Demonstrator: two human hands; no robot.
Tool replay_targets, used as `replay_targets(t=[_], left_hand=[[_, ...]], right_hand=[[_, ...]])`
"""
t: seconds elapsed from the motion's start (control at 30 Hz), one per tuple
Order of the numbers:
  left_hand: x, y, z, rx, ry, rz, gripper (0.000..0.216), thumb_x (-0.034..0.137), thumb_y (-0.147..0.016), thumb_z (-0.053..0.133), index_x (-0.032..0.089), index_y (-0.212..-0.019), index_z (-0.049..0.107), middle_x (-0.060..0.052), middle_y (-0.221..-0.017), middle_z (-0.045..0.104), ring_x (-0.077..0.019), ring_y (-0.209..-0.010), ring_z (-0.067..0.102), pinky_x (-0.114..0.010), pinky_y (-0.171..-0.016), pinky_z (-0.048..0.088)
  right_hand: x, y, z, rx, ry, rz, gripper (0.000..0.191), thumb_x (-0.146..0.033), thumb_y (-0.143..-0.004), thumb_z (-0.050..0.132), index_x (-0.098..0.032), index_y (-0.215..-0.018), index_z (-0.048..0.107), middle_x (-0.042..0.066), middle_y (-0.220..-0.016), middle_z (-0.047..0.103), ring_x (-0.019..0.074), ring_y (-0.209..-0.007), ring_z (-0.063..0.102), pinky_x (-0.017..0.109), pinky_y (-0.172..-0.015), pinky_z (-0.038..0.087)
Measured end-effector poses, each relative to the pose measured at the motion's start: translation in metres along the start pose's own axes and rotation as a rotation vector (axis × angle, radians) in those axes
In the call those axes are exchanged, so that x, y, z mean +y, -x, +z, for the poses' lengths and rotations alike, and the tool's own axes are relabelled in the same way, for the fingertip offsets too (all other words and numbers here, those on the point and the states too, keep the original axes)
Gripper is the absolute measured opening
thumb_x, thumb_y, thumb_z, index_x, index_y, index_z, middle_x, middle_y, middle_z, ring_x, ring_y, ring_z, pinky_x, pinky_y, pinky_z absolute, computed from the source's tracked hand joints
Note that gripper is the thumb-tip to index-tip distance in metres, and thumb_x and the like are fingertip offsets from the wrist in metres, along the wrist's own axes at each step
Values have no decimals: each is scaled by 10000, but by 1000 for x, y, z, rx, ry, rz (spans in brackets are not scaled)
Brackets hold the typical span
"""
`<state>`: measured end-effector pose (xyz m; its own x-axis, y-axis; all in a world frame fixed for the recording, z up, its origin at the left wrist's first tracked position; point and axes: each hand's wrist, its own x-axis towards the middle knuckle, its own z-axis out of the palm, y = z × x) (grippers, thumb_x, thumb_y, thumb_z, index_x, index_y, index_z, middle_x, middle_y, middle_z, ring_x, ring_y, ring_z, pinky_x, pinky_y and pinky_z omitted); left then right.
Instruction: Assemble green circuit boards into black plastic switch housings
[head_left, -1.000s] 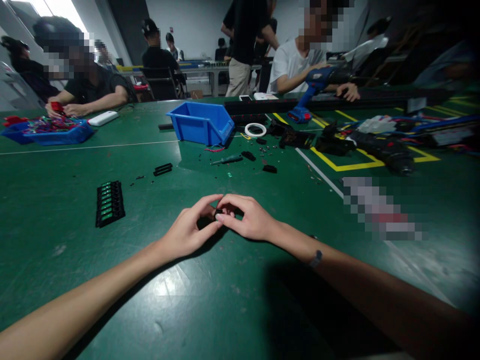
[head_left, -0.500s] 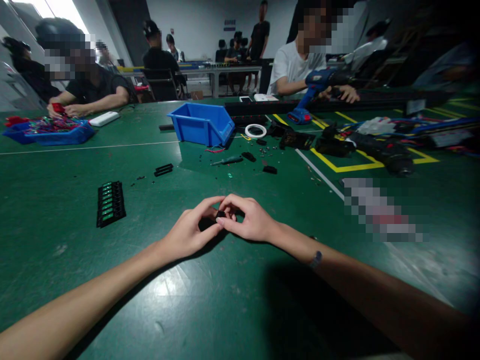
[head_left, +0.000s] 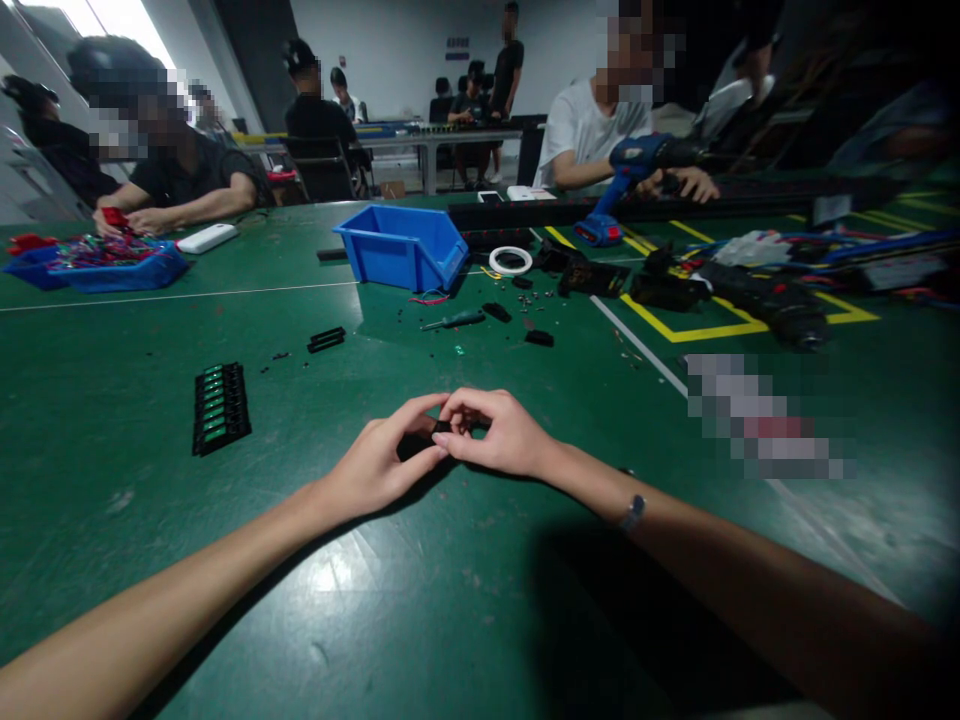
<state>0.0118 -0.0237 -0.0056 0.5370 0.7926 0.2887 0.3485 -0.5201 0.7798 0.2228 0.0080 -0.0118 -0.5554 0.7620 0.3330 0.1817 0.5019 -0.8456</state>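
Observation:
Close together over the middle of the green table point(head_left: 360, 620), my two hands meet at the fingertips. Between them is a small black part point(head_left: 442, 428), mostly covered by fingers, so its exact kind does not show. My left hand point(head_left: 386, 455) pinches it from the left with thumb and fingers. From the right, my right hand point(head_left: 499, 435) presses on it with thumb and curled fingers. To the left lies a black rack point(head_left: 221, 408) with several green circuit boards in a row. Two slim black frames point(head_left: 326, 340) rest beyond my left hand.
A blue bin point(head_left: 401, 250) stands ahead, with a screwdriver point(head_left: 461, 319), a white ring point(head_left: 511, 261) and small screws near it. A blue cordless drill point(head_left: 619, 190) and cables point(head_left: 847, 250) lie at right. Co-workers sit across the table, one by a blue tray point(head_left: 142, 270) of wires.
My hands stay in nearly the same place, still pinching the small black part. The right fingers have shifted very slightly.

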Motion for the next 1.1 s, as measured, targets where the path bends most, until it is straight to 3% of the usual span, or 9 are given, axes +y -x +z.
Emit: replay_targets(t=[0.4,0.73,0.9,1.1], left_hand=[[-2,1,0,-19,2,22,541,273,-959,624,222,-1455,412,-37,-1107,732,-158,-957,700,-259,-864,513],[-2,0,0,-12,8,-2,515,261,-947,639,226,-1424,449,-37,-1112,735,-160,-971,700,-270,-880,512],[-4,-1,1,20,52,-61,470,294,-951,639,236,-1395,496,-33,-1039,733,-159,-897,697,-274,-817,528],[-7,0,2,74,128,-79,414,312,-954,650,231,-1346,543,-55,-1089,733,-176,-958,706,-284,-849,537]], right_hand=[[1,-1,-2,-61,-33,64,210,-371,-846,726,-186,-860,628,-14,-746,613,114,-644,561,244,-615,480],[1,-2,-2,-38,-50,103,205,-355,-816,736,-179,-784,636,-18,-685,607,100,-583,526,230,-542,413],[1,-2,-1,-20,-132,161,231,-378,-827,734,-175,-803,625,-22,-623,618,108,-527,585,219,-490,412],[-1,-3,-2,12,-238,226,313,-444,-796,768,-172,-803,614,-14,-609,645,125,-509,641,216,-477,460]])
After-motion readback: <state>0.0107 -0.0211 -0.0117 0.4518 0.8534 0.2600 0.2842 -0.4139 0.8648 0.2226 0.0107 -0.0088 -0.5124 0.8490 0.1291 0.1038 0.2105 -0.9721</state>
